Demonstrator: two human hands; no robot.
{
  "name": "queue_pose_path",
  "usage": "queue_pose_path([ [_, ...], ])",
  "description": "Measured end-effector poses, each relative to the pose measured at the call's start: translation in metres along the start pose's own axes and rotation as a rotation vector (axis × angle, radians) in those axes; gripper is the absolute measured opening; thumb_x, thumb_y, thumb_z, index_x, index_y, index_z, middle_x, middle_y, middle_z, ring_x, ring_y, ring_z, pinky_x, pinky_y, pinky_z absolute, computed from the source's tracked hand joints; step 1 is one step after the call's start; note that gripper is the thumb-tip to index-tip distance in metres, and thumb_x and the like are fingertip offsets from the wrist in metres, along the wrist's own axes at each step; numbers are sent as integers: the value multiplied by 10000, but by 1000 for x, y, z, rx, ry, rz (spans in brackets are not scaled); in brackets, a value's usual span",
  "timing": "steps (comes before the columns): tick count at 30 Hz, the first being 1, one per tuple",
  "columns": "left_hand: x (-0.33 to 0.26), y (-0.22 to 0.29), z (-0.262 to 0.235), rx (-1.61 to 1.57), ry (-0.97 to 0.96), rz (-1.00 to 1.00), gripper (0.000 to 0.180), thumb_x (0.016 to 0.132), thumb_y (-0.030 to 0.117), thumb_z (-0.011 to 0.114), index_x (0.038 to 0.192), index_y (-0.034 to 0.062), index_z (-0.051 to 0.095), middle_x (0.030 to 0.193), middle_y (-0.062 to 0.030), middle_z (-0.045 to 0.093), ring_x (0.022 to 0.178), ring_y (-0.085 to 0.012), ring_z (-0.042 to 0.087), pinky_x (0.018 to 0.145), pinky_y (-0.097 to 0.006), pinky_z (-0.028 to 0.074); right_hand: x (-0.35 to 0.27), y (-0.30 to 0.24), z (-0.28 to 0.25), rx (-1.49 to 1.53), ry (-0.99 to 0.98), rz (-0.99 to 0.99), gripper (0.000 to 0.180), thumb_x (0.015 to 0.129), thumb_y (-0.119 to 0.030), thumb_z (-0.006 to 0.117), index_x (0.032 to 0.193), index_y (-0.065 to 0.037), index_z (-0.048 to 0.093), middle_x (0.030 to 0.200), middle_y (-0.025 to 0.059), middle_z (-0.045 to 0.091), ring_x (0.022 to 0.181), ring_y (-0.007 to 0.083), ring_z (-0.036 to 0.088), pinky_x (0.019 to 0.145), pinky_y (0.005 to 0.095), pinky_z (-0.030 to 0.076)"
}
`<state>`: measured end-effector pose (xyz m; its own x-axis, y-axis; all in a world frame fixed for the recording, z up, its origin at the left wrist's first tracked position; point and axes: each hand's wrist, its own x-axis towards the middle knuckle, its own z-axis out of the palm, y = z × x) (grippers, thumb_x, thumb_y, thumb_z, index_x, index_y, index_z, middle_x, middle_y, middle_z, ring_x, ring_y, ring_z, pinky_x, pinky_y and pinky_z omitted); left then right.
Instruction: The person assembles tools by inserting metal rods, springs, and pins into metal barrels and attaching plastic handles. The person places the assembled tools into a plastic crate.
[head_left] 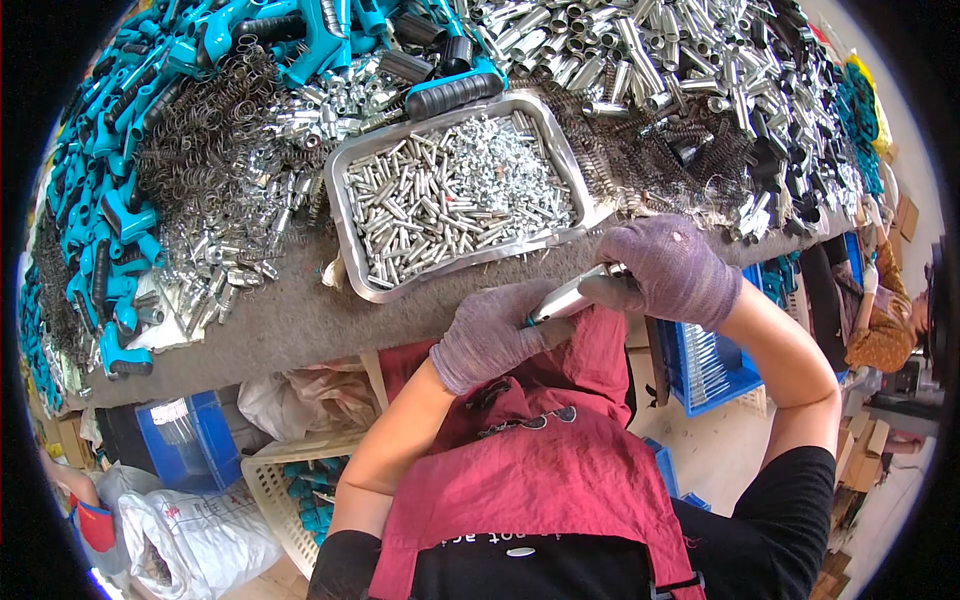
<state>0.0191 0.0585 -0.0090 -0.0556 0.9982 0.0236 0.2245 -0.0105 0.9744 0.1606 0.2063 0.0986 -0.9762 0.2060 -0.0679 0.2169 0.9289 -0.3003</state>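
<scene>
Both of my hands wear purple-grey knit gloves and meet just in front of the bench edge. A shiny silver metal tube (566,299) lies tilted between them. My left hand (497,335) is closed around its lower end, where a bit of teal shows. At the upper end, the fingers of my right hand (668,268) are closed on the tube; what else they may hold there is hidden. Just beyond my hands sits a metal tray (352,252) full of small silver pins (415,200) and tiny bright metal parts (500,160).
Teal tool housings (125,215) pile up at the left, beside dark coil springs (205,150). Silver tubes (640,60) heap at the back right, with more springs (715,150) before them. Below the bench stand blue bins (190,440) and a cream crate (275,500). Another person (885,320) is at far right.
</scene>
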Motion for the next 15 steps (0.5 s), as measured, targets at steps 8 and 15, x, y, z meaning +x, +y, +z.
queue_pose_path([
  [8, -56, -21, 50, -565, 397, -131, 272, 819, 141, 614, 1070, 65, 541, 916, -72, 586, 817, -245, 599, 731, -317, 472, -11, -17, 34, 563, 1, 24, 440, 753, -453, 659, 956, -70, 583, 731, 131, 592, 688, 302, 607, 620, 374, 479],
  [15, -118, -126, 47, -1654, 792, -197, 144, 853, 158, 591, 966, 102, 521, 972, -48, 565, 1026, -243, 518, 1011, -472, 323, -76, -36, 136, 721, -586, 16, 813, 682, -494, 702, 1294, -64, 383, 1071, 181, 544, 969, 354, 547, 809, 424, 440],
])
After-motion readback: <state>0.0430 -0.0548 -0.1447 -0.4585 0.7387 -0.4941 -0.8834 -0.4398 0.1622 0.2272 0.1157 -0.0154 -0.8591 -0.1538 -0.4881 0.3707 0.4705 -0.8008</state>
